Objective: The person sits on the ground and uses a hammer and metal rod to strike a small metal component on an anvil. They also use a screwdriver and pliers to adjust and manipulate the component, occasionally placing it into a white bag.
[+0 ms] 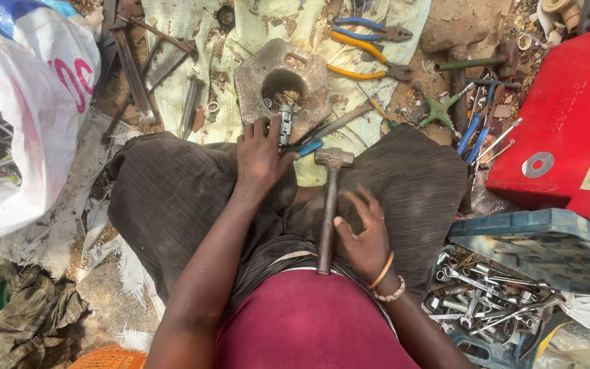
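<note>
White sack (pixel 29 102) far left. Left hand (pixel 259 158) clenched around a small metal part (pixel 285 123), held upright at the hole of the metal block (pixel 283 85). Hammer (pixel 329 205) lies on the lap; right hand (pixel 364 236) rests on its handle, fingers loose, not gripping. Red toolbox (pixel 568 130) far right.

— What colours lie on the ground ahead?
— A grey metal block (pixel 283 85), rust-stained, on a pale green cloth (pixel 254 31). Pliers (pixel 367 61) with yellow handles, another pair (pixel 370 29) in blue.
— And to the side?
— A bright red case (pixel 568 130), a green cross wrench (pixel 438 109), a white sack (pixel 32 102) with pink print.
— The clothing?
— Dark brown trousers (pixel 172 198) with fine stripes, a maroon shirt (pixel 308 321).
</note>
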